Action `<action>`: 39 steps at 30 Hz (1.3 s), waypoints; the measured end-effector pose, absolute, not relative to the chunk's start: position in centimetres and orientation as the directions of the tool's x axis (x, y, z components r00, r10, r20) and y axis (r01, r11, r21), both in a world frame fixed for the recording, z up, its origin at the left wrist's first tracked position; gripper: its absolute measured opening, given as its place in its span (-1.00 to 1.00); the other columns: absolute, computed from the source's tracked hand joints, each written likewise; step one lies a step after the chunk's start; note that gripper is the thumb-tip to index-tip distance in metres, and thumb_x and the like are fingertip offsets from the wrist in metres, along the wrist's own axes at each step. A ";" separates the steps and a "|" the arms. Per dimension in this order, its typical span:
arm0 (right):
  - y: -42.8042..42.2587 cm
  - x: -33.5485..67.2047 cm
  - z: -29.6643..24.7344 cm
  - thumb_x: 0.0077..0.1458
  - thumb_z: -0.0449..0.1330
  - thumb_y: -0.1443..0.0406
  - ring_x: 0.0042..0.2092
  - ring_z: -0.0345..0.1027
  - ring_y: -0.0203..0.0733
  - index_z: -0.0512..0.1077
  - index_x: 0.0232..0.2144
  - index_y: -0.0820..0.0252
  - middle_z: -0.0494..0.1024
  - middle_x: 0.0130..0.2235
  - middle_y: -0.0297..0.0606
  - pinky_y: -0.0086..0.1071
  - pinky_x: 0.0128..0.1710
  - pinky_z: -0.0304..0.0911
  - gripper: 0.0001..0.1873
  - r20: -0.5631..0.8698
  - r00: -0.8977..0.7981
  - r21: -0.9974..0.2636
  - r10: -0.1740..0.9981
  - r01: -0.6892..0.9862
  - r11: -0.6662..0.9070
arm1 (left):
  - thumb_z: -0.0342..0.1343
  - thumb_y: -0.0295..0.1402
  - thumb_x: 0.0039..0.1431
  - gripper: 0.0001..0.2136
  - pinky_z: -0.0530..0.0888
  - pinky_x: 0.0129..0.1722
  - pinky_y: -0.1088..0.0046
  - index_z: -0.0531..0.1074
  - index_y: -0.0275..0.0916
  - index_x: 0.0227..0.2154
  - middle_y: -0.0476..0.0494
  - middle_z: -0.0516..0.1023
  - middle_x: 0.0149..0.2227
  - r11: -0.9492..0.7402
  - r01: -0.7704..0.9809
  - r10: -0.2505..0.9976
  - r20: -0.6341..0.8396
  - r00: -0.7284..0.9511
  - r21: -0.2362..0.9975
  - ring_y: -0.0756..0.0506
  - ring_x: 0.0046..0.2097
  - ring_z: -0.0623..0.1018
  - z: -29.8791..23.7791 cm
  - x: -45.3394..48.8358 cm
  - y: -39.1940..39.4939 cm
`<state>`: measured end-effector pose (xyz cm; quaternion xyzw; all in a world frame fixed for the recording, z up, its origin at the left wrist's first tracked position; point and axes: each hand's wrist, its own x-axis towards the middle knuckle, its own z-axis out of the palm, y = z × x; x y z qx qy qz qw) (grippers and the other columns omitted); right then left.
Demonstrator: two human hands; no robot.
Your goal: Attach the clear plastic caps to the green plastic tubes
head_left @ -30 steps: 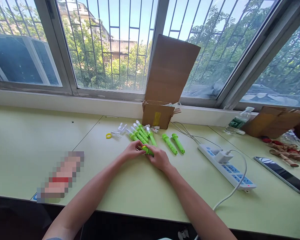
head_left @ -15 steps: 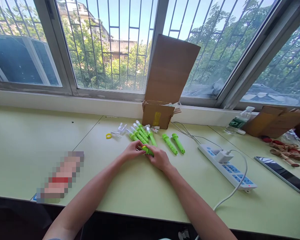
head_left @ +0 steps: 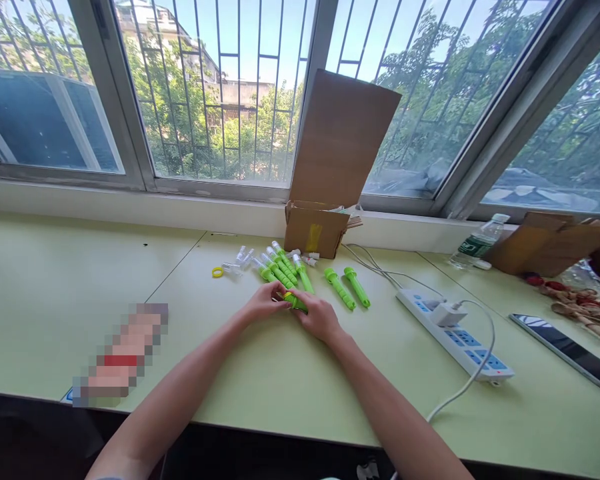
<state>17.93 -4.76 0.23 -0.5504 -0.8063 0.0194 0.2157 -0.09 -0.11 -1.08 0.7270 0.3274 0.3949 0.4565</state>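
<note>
Right now, your left hand (head_left: 267, 302) pinches the yellow-edged end of a green piece (head_left: 297, 303) between thumb and fingers, and your right hand (head_left: 319, 317) closes on its other end, mostly hidden. You hold it at the near side of a cluster of green tubes (head_left: 281, 271), which seem finished as far as their clear tips go. Just right, two green tubes (head_left: 340, 290) show no tips, so they look incomplete. Far left, clear pieces (head_left: 233, 268) and a yellow ring (head_left: 217, 272) lie loose, apparently unused.
</note>
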 end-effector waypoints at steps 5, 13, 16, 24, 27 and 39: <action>-4.7 18.0 0.2 0.05 0.13 0.25 -0.06 0.37 -0.13 0.23 0.11 -0.08 0.45 0.00 -0.32 -0.33 -0.11 0.26 -0.46 0.287 -0.297 -0.242 0.911 0.897 0.369 | 0.25 -0.19 -0.14 -0.67 0.34 -0.44 0.53 0.32 -0.30 -0.41 -0.04 0.43 -0.41 -0.360 0.114 0.836 0.267 0.479 0.926 0.03 -0.40 0.44 -1.2 0.0 0.0; -4.6 18.1 0.1 0.07 0.11 0.24 -0.07 0.38 -0.13 0.21 0.13 -0.08 0.46 0.00 -0.32 -0.33 -0.13 0.27 -0.47 0.287 -0.303 -0.212 0.909 0.905 0.369 | 0.26 -0.17 -0.17 -0.67 0.32 -0.46 0.55 0.32 -0.30 -0.45 0.00 0.39 -0.45 -0.344 0.088 0.841 0.264 0.473 0.935 0.04 -0.43 0.41 -1.0 0.1 -0.1; -4.5 18.1 0.0 0.08 0.11 0.24 -0.07 0.38 -0.13 0.21 0.13 -0.07 0.45 0.01 -0.32 -0.33 -0.13 0.27 -0.47 0.286 -0.302 -0.210 0.910 0.906 0.367 | 0.26 -0.16 -0.18 -0.67 0.31 -0.47 0.55 0.32 -0.30 -0.46 0.01 0.38 -0.47 -0.352 0.098 0.842 0.269 0.467 0.931 0.05 -0.44 0.39 -0.8 0.1 -0.2; -4.4 18.2 -0.1 0.09 0.10 0.22 -0.06 0.38 -0.13 0.21 0.13 -0.05 0.45 0.02 -0.31 -0.32 -0.11 0.27 -0.48 0.293 -0.304 -0.199 0.907 0.908 0.369 | 0.23 -0.18 -0.16 -0.71 0.29 -0.48 0.56 0.32 -0.28 -0.52 0.05 0.34 -0.51 -0.424 0.162 0.840 0.320 0.439 0.891 0.07 -0.49 0.35 -0.9 0.3 -0.4; -4.4 18.2 -0.1 0.09 0.09 0.22 -0.07 0.39 -0.13 0.20 0.14 -0.07 0.46 0.01 -0.31 -0.32 -0.13 0.28 -0.47 0.290 -0.301 -0.193 0.909 0.912 0.363 | 0.19 -0.18 -0.11 -0.74 0.33 -0.45 0.54 0.33 -0.28 -0.51 0.04 0.37 -0.50 -0.445 0.189 0.836 0.330 0.438 0.876 0.05 -0.47 0.38 -1.1 0.5 -0.3; -4.4 18.1 -0.2 0.09 0.11 0.18 -0.07 0.39 -0.11 0.22 0.12 -0.08 0.43 0.04 -0.32 -0.33 -0.16 0.29 -0.49 0.321 -0.259 -0.241 0.911 0.908 0.343 | 0.20 -0.18 -0.09 -0.75 0.38 -0.41 0.50 0.34 -0.25 -0.46 0.01 0.44 -0.45 -0.477 0.231 0.836 0.356 0.418 0.848 -0.01 -0.40 0.47 -1.3 0.4 0.1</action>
